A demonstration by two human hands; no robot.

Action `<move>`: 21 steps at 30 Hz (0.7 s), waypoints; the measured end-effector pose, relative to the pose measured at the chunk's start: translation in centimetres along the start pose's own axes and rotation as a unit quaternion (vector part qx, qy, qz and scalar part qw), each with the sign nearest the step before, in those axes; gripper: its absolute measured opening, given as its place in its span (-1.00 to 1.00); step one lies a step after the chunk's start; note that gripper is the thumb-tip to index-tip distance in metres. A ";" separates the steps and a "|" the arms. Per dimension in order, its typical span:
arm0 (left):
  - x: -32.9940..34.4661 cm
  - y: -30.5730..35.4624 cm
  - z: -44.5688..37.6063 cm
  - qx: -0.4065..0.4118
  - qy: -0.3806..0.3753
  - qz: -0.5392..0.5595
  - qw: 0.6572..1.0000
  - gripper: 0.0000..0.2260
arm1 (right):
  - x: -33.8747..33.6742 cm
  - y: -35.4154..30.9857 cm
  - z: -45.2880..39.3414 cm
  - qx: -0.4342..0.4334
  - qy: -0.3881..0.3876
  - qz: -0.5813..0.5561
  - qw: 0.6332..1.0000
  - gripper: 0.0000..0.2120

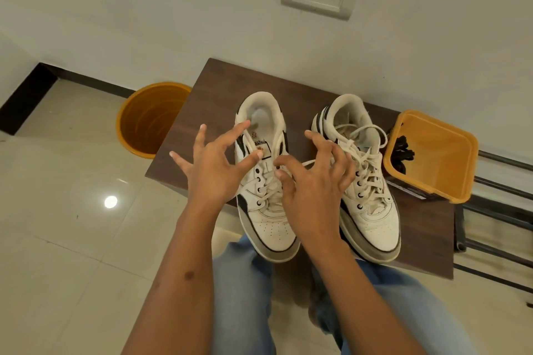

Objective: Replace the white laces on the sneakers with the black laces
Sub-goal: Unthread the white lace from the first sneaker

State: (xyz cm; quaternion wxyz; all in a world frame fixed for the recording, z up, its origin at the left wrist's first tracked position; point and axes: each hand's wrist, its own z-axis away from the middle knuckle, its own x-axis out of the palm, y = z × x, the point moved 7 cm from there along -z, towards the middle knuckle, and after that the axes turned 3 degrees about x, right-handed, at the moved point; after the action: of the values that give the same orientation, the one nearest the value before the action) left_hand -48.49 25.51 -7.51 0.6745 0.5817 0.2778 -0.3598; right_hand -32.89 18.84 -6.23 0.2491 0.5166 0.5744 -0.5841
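Your two forearms reach forward over your knees to the dark wooden table [207,89]. Your left hand [213,164] is spread wide, fingers splayed, its thumb tip touching the tongue of the left sneaker [264,181] and holding nothing. Your right hand [314,179] hovers with fingers loosely curled over the gap between the shoes; a strand of white lace [310,164] passes by its fingers, but whether it is pinched cannot be told. The left sneaker appears unlaced at its upper eyelets, white lace remaining in the lower rows. The right sneaker [366,181] is fully laced in white. Farther right, the black laces [402,151] lie untouched in the orange container [450,179]. Judged so, removal is barely begun; both relacings remain. An orange bucket [150,118] stands on the floor at far left.
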 end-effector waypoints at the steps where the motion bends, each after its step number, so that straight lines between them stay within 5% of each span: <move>1: 0.0 0.0 0.0 0.001 -0.002 0.001 1.000 -0.51 | 0.0 -0.2 0.1 -0.014 -0.004 0.002 1.000 -0.88; 6: 0.0 0.1 0.1 0.009 -0.006 0.021 1.000 -0.54 | 2.1 -1.2 0.9 -0.057 -0.056 0.040 0.996 -0.80; 9: 0.0 0.0 0.1 0.010 -0.001 0.016 1.000 -0.56 | 1.9 -1.4 0.8 -0.059 -0.041 0.028 0.997 -0.92; 12: -0.1 -0.3 0.0 0.003 0.008 -0.002 1.000 -0.59 | -1.1 0.0 0.3 0.018 0.083 -0.051 0.995 -0.93; 15: -0.1 -0.5 0.0 -0.003 0.011 0.008 1.000 -0.60 | -5.0 4.4 0.3 0.178 0.270 -0.156 0.933 -0.91; 17: 0.0 -0.5 0.0 0.000 0.007 0.009 1.000 -0.59 | -6.1 5.9 0.1 0.212 0.314 -0.162 0.911 -0.94; 19: 0.1 -0.3 0.1 0.009 0.006 0.015 1.000 -0.59 | -5.6 5.0 -0.4 0.166 0.265 -0.134 0.940 -0.83; 21: 0.2 -0.2 0.2 0.013 0.007 0.019 1.000 -0.60 | -3.6 1.9 -0.9 0.047 0.138 -0.081 0.986 -0.85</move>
State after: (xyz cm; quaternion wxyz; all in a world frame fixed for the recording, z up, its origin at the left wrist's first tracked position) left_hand -48.56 25.31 -7.72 0.6716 0.5985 0.2666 -0.3460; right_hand -29.70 18.15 -3.66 0.0944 0.5551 0.6155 -0.5514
